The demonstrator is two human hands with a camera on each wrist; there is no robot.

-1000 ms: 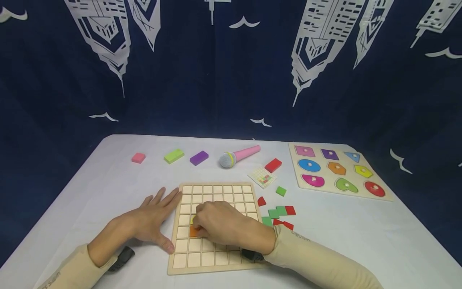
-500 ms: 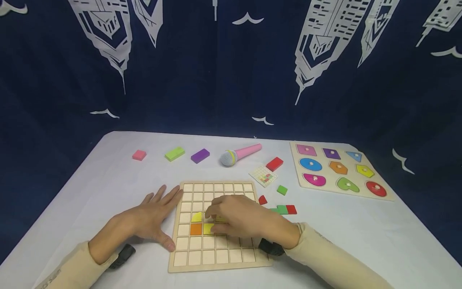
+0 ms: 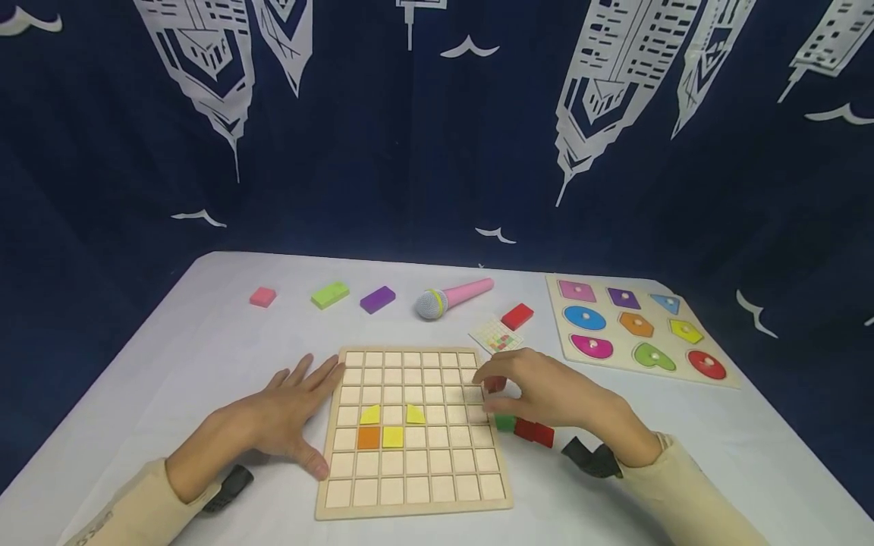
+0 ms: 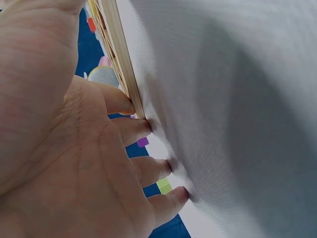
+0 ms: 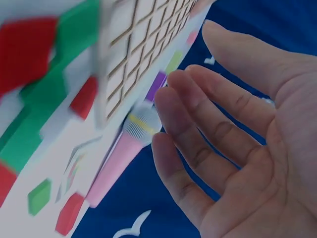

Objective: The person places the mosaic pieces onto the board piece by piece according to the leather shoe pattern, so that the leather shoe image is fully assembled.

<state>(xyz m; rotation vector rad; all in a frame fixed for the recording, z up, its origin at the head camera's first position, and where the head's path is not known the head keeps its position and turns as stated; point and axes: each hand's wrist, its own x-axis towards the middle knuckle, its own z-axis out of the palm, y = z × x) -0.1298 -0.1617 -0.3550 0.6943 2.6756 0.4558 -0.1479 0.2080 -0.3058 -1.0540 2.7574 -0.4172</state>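
A wooden grid board (image 3: pixel 413 485) lies in front of me on the white table. Its cells hold two yellow quarter-round pieces (image 3: pixel 371 415), an orange square (image 3: pixel 369 437) and a yellow square (image 3: pixel 392 437). My left hand (image 3: pixel 287 417) lies flat on the table, fingertips against the board's left edge (image 4: pixel 121 64). My right hand (image 3: pixel 493 388) hovers just right of the board over loose red (image 3: pixel 534 431) and green pieces (image 3: pixel 504 422), nearest a small red piece (image 3: pixel 495 384). The right wrist view shows its fingers (image 5: pixel 198 129) relaxed and holding nothing.
At the back lie a pink block (image 3: pixel 262 296), green block (image 3: pixel 330 295), purple block (image 3: pixel 378 299), pink toy microphone (image 3: pixel 454 296), red block (image 3: pixel 517 315) and a pattern card (image 3: pixel 496 334). A shape puzzle board (image 3: pixel 638 356) sits far right. A dark curtain hangs behind.
My right hand has left the board's middle and moved right to the loose pieces. A second yellow quarter-round piece and the yellow square now show in the board. The left hand stayed put.
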